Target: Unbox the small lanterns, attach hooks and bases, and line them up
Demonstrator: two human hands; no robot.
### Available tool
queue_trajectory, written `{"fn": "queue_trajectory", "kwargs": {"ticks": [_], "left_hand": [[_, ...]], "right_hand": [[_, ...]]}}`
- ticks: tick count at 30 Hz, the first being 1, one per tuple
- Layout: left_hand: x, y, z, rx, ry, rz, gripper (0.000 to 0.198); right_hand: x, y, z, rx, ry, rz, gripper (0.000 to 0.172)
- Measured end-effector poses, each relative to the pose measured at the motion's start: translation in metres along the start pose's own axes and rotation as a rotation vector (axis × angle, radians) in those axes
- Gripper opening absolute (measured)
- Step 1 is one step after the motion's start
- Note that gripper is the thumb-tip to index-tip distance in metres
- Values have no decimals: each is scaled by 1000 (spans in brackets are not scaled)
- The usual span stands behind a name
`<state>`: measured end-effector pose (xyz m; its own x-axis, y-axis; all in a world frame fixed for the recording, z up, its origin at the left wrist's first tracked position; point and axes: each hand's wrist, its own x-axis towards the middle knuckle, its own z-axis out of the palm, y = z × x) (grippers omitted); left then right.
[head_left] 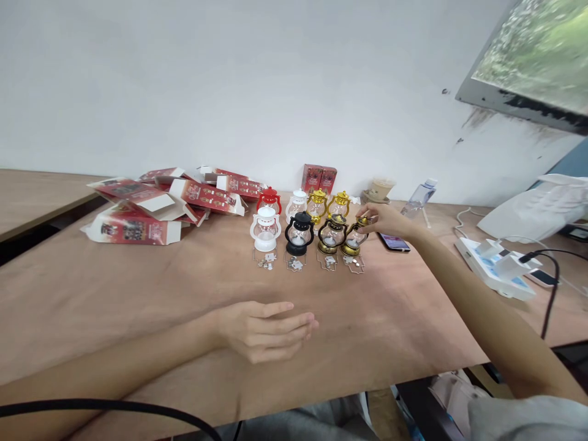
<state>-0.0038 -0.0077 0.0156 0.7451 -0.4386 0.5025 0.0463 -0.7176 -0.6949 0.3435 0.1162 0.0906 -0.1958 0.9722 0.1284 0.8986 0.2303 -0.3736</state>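
A plain white wall stands behind a wooden worktop (138, 288), on which small toy lanterns are lined up in two rows near the far edge. The right hand (386, 220) is stretched out to the rightmost lantern of the front row, a black-and-gold lantern (354, 239), and its fingertips are closed in a light pinch on the gold top (whether on the cap or the handle cannot be told at this size). The left hand (264, 331) is laid flat and open on the worktop, well apart from the lanterns, with nothing held. Beside the pinched lantern stand another black-and-gold one (331, 236), a black lantern (299, 234) and a white lantern (265, 229); behind them a red lantern (269, 199), a second white one and two gold ones are seen. Small metal pieces (353, 263) lie just in front of each front lantern. A heap of red cartons (169, 205) is spread to the left, and a phone (394, 242) lies just beside the right hand. As a judgement, the lantern is best kept upright and handled by its top alone, so that the close neighbour is not knocked and the loose pieces are not swept aside by the wrist.
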Motion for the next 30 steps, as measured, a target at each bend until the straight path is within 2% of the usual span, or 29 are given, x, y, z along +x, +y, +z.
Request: {"fn": "queue_trajectory", "kwargs": {"ticks": [2,7,11,14,17,19,21,23,26,30], "left_hand": [[0,0,0,2,-6,-5,11],[-1,1,0,-17,-13,-14,12],[1,0,-2,-38,-27,-21,11],[2,0,-3,-48,-33,-30,13],[3,1,-2,-80,-59,-41,16],[2,2,-1,-114,-79,-54,20],[2,4,-1,-135,-87,-70,24],[2,4,-1,-133,-87,-77,24],[2,4,0,-137,-69,-77,18],[0,5,1,-180,-41,-68,15]], "right_hand": [[0,1,-1,21,-18,3,44],[5,3,2,41,38,39,43],[3,1,-3,118,9,50,49],[11,-9,-14,161,101,69,53],[43,-32,-22,67,309,37,49],[78,-52,-21,-67,379,-49,44],[118,-72,-15,-263,331,-167,41],[155,-86,-5,-394,237,-191,46],[197,-93,11,-423,159,-131,60],[228,-85,30,-439,80,-23,77]]}}
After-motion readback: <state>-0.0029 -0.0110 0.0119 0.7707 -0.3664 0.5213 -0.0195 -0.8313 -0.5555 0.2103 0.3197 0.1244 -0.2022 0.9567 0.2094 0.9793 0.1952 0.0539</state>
